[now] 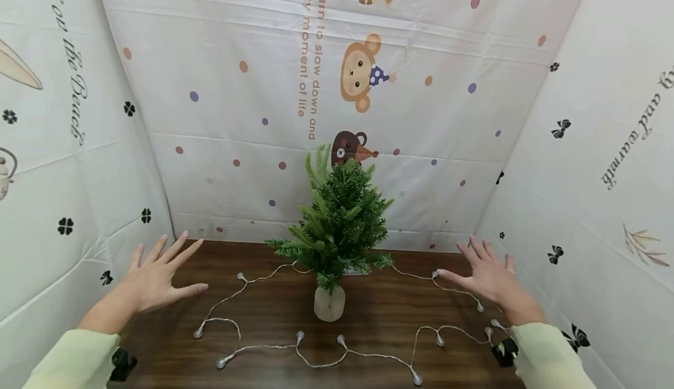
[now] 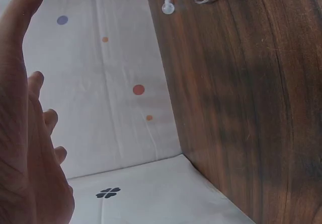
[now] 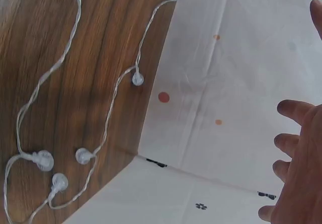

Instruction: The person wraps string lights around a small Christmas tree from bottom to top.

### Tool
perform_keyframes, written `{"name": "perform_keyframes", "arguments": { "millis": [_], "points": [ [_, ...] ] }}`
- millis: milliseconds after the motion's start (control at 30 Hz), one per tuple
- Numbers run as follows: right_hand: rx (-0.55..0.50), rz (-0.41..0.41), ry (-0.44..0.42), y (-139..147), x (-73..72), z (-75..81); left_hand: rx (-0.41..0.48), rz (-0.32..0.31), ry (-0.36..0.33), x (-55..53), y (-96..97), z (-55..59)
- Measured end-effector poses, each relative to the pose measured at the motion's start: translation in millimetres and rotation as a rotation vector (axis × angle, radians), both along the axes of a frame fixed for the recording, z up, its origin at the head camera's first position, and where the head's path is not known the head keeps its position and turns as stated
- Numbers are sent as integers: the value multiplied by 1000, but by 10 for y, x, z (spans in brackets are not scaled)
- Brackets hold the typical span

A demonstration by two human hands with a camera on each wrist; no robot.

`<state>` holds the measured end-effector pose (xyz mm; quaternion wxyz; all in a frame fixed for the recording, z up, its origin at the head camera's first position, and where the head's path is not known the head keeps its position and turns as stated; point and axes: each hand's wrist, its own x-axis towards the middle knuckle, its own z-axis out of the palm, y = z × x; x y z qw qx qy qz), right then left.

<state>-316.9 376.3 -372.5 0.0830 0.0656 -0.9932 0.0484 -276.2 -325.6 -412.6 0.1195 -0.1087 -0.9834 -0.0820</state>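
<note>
A small artificial Christmas tree (image 1: 347,219) with a pale round base (image 1: 329,304) stands upright mid-table. Around it a string of bulb lights (image 1: 268,347) lies in a loose loop on the wood; part of the string passes out of sight behind the tree. My left hand (image 1: 155,281) is held above the table at the left, fingers spread, holding nothing. Over the right side my right hand (image 1: 487,275) is likewise spread and holds nothing, nearest to the lights there. In the right wrist view several clear bulbs (image 3: 44,160) lie below that hand.
Printed white cloth forms a back wall (image 1: 237,108), a left wall (image 1: 63,202) and a right wall (image 1: 584,172) close around the dark wooden table (image 1: 274,319). A small pale object (image 1: 357,271), partly hidden, lies behind the tree.
</note>
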Motion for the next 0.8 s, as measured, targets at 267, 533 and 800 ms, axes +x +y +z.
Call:
{"name": "perform_keyframes", "arguments": {
  "millis": [267,533,800],
  "points": [
    [5,23,31,-141,17,-80,-7,-25,44,22,25,-104],
    [-62,70,78,-308,93,-331,16,-55,72,61,74,-410],
    [-138,154,144,-501,148,-666,87,-133,68,99,185,-643]
  ]
}}
